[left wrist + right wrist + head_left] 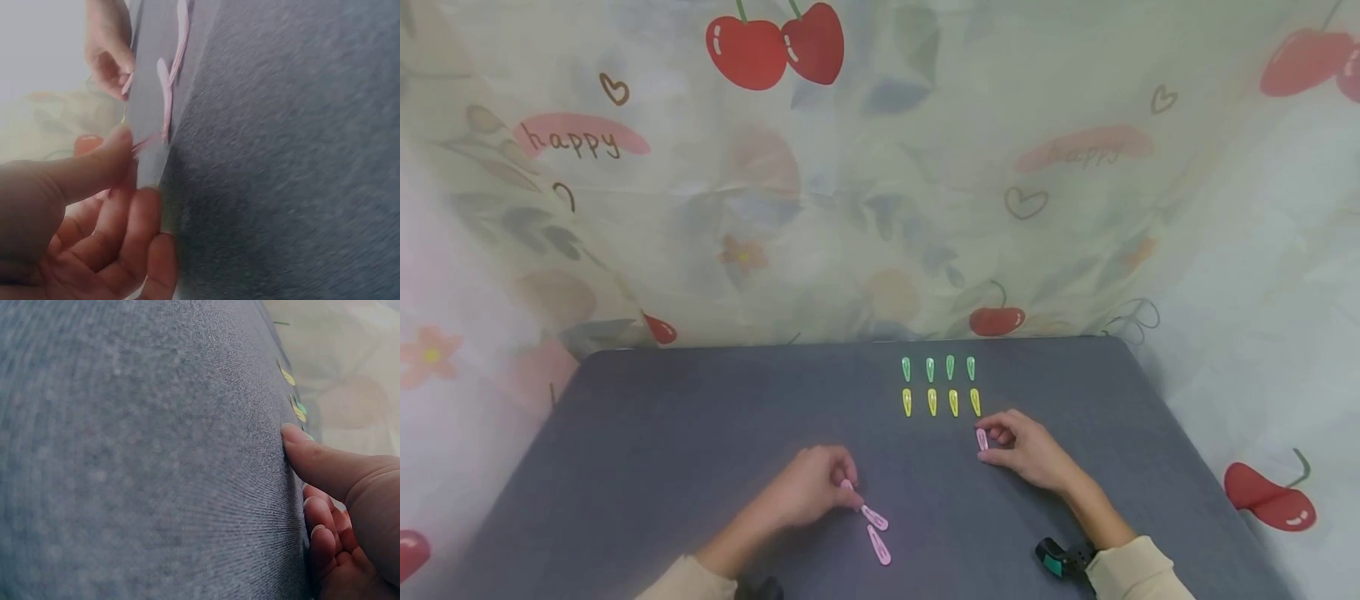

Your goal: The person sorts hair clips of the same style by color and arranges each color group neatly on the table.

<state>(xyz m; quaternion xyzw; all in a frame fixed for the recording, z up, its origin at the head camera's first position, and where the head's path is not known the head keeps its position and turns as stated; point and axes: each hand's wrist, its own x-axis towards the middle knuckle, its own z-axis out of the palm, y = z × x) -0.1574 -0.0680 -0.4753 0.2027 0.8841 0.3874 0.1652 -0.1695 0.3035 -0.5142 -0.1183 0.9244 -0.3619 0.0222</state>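
Near the table's middle, my left hand (820, 487) pinches a pink snap hair clip (847, 484) between thumb and fingers. Two more pink hair clips lie by its fingertips: a tilted upper one (875, 517) and a lower one (878, 545). Farther right, my right hand (1032, 450) holds another pink hair clip (982, 439) between thumb and index finger, just below the rightmost yellow hair clip (975, 402). In the right wrist view the thumb (319, 462) hides that pink clip.
A row of several green hair clips (930, 369) lies at the back of the dark grey table (700, 417). Below it runs a row of several yellow hair clips (932, 402). A cherry-patterned curtain (850, 250) hangs behind the table and along its sides.
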